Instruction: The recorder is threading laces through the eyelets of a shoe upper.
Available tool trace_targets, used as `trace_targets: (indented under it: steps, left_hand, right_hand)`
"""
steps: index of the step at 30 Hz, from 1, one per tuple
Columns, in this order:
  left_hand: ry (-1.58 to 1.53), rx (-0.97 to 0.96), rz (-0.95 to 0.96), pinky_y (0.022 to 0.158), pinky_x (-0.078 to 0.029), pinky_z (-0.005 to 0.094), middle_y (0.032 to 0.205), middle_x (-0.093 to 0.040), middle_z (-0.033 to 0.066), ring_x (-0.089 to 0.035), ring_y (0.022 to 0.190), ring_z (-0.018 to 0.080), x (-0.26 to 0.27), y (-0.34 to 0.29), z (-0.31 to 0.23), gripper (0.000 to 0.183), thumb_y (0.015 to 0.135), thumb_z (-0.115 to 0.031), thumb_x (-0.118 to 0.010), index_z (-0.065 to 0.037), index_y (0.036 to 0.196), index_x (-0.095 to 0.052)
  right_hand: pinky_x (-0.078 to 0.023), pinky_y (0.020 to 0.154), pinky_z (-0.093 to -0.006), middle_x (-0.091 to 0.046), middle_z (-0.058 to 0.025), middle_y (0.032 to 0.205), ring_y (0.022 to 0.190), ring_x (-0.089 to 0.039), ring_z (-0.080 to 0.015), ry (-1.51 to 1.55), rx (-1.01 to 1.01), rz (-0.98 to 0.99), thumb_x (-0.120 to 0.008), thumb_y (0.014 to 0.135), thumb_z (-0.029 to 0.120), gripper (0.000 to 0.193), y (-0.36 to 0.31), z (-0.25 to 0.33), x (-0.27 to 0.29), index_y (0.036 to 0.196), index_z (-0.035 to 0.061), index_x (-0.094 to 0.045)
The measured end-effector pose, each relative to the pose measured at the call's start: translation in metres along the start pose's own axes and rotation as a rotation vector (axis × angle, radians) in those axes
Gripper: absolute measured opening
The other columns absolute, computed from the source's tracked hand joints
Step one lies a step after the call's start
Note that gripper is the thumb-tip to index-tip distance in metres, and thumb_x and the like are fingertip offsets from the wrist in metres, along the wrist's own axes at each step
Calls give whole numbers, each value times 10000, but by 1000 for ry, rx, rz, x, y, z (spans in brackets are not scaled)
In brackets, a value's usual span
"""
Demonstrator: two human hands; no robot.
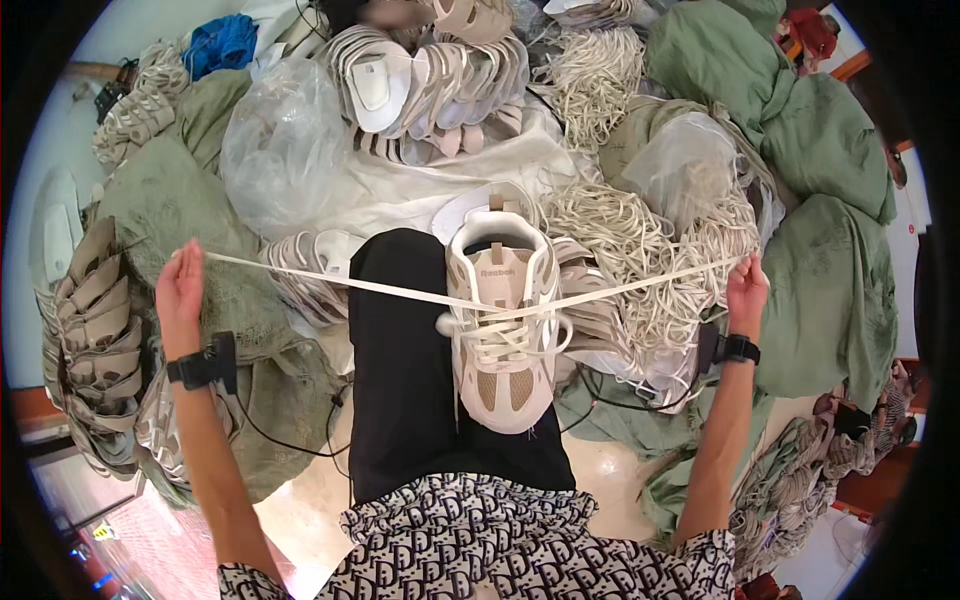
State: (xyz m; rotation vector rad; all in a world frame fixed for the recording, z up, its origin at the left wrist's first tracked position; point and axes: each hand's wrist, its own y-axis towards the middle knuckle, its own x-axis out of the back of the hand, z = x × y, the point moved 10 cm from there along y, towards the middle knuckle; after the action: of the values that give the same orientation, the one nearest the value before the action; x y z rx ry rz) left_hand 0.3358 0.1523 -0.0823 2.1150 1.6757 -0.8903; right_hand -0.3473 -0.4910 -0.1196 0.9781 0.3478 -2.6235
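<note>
Sneaker (503, 330), beige and cream with mesh toe panels, rests on the person's black-clad thigh (410, 380), toe pointing toward the body. A flat white lace (330, 281) runs through its upper eyelets and stretches out taut to both sides. The left hand (181, 285) is closed around the lace's left end, raised and well out from the shoe; the right hand (746, 284) pinches the right end, equally far out. Both wrists wear black straps with cables. Just beyond the sneaker lies a heap of loose white laces (640, 240). Stacked shoe uppers (440, 85) sit farther off, with green sacks (830, 200) around them on the floor.
</note>
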Motion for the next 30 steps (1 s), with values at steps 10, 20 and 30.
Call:
trace_targets:
  steps: [10, 20, 30]
  left_hand:
    - [1390, -961, 1168, 569, -410, 325, 719, -527, 65, -512, 673, 231, -302, -274, 132, 183, 684, -23, -621, -36, 866, -600]
    - [1540, -916, 1195, 529, -405, 343, 642, -474, 59, -500, 623, 229, -291, -296, 201, 131, 629, -58, -641, -70, 720, -548]
    - [1557, -708, 1163, 563, -449, 361, 670, -537, 82, -549, 654, 254, -280, -268, 206, 101, 666, -45, -615, -60, 730, -539]
  right_hand:
    - [-435, 590, -207, -627, -26, 755, 627, -556, -104, -1563, 493, 30, -636, 708, 56, 321, -64, -19, -149, 1026, 29, -608]
    - [-461, 515, -290, -579, -60, 707, 621, -575, -217, -1478, 790, 1113, -655, 609, 39, 180, -206, -183, -338, 782, 69, -613]
    - [-464, 511, -326, -561, -73, 646, 576, -572, -227, -1483, 1045, 976, -590, 600, 39, 164, -169, -115, -324, 763, 59, -593]
